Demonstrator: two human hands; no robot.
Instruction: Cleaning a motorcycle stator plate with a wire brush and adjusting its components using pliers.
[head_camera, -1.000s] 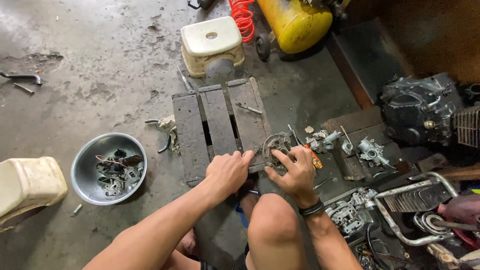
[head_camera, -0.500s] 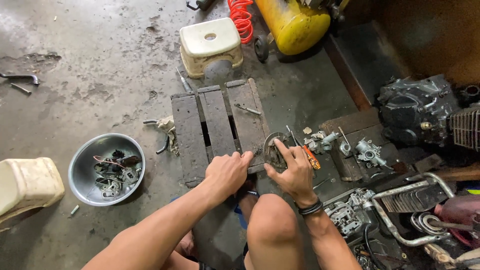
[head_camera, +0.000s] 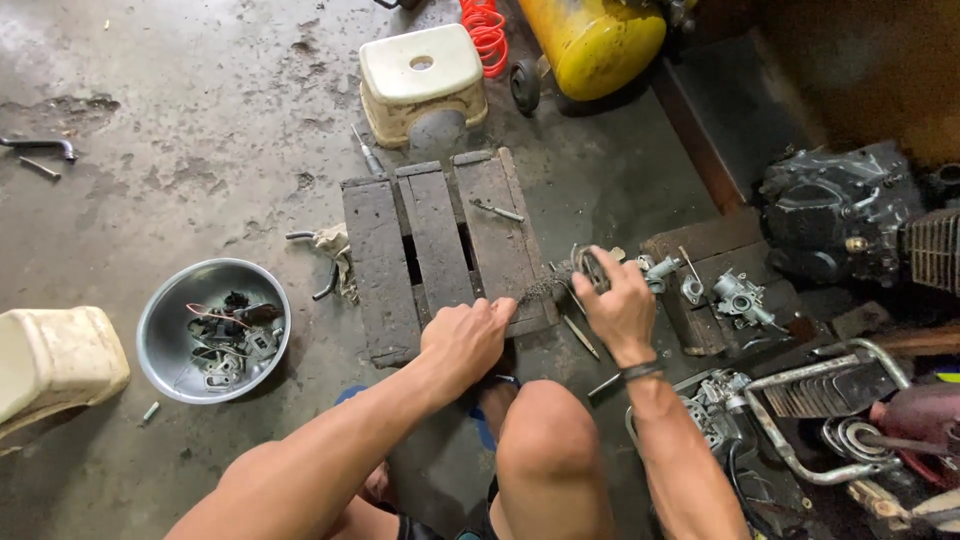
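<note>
Pallet (head_camera: 385, 270) serves as workbench: left hand (head_camera: 465, 340) fists a wire brush (head_camera: 540, 290) at its near edge; right hand (head_camera: 615, 305) beside it grips a round metal part (head_camera: 588, 265).

Dark grey weathered wood pallet (head_camera: 440, 250), under left grip (head_camera: 465, 340). Dull grey metal part (head_camera: 590, 268) in right grip (head_camera: 620, 305); black band at its wrist. Cream plastic stool (head_camera: 420, 75) and yellow tank (head_camera: 595, 40) w/ orange-red coiled hose (head_camera: 487, 25) beyond both grips. Silver-grey bowl (head_camera: 165, 310) left of left grip. Floor (head_camera: 180, 130): grey concrete, dark stains.
</note>
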